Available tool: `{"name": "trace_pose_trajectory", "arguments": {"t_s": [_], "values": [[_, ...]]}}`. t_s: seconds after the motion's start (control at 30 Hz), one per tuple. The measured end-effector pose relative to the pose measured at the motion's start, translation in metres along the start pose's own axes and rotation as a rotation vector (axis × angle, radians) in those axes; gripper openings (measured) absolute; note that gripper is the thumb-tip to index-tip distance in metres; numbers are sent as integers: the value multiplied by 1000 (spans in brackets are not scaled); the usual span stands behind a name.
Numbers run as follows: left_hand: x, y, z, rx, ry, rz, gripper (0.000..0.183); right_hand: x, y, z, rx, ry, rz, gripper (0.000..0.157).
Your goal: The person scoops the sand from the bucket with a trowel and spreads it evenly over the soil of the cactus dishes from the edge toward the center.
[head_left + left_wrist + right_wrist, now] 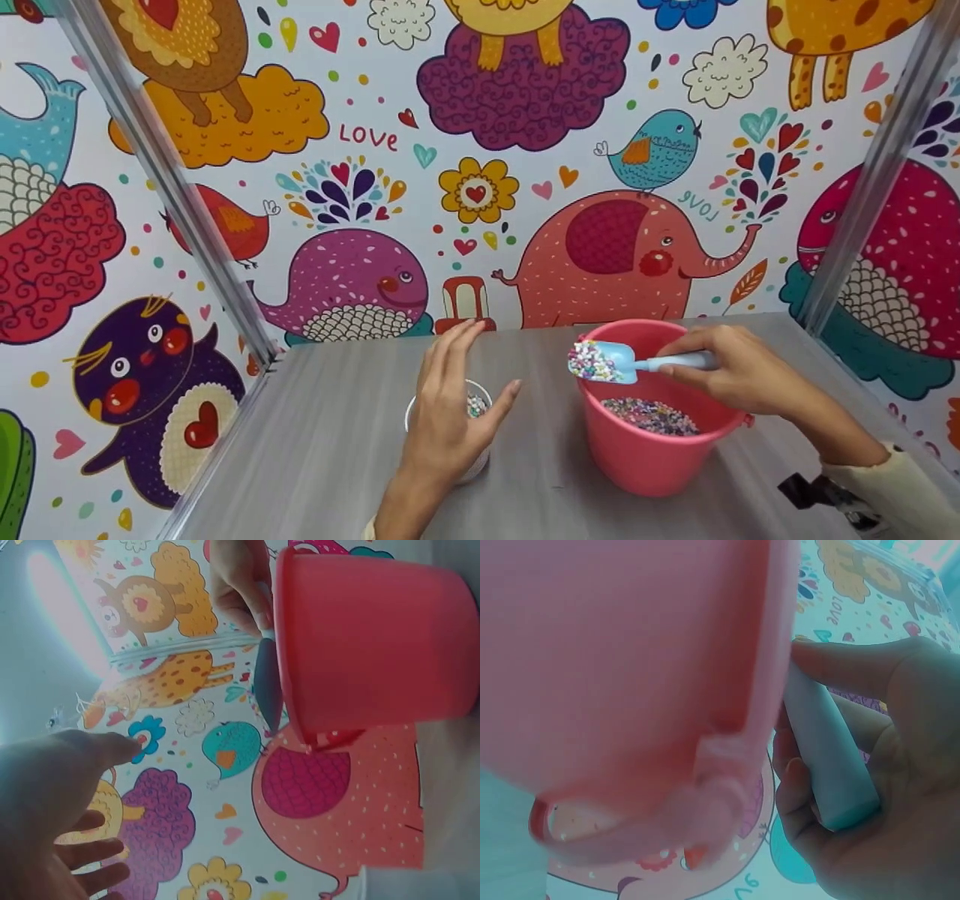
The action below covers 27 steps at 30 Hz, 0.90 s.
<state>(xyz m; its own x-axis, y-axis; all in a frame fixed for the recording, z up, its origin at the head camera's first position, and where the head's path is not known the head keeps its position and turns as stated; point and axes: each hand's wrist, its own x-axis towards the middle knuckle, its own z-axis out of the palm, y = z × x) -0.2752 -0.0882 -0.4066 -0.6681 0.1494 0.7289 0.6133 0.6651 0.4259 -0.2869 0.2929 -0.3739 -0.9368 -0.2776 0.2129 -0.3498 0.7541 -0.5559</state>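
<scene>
My right hand (739, 369) grips the handle of a light blue scoop (619, 363) over the pink bucket (652, 457). Small multicoloured beads (590, 361) fill the scoop's blade, which is at the bucket's left rim. More beads (651, 417) lie inside the bucket. In the right wrist view the fingers wrap the scoop's pale handle (832, 757). My left hand (448, 409), its fingers extended and thumb spread, is above a white cup (409, 414) and hides most of it. Some beads (476, 406) show inside that cup. The left wrist view shows the same hand (64, 802) holding nothing.
The grey wood-grain table (322, 435) meets patterned walls at the back and both sides. Metal corner posts (176, 187) stand at left and right. The bucket's handle (630, 840) hangs at its side in the right wrist view.
</scene>
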Motion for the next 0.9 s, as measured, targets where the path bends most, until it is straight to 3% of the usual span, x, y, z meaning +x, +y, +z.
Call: {"name": "trace_pose_trajectory", "arguments": {"t_s": [0.3, 0.6, 0.9], "values": [[-11, -30, -6, -13, -104, -227, 124, 10, -13, 18, 13, -15, -50, 28], [-15, -54, -12, -3, -99, -255, 137, 21, -29, 34, 24, -53, -86, 26], [-25, -81, -14, 24, -243, -358, 133, 31, -39, 49, 27, -65, -141, 23]]}}
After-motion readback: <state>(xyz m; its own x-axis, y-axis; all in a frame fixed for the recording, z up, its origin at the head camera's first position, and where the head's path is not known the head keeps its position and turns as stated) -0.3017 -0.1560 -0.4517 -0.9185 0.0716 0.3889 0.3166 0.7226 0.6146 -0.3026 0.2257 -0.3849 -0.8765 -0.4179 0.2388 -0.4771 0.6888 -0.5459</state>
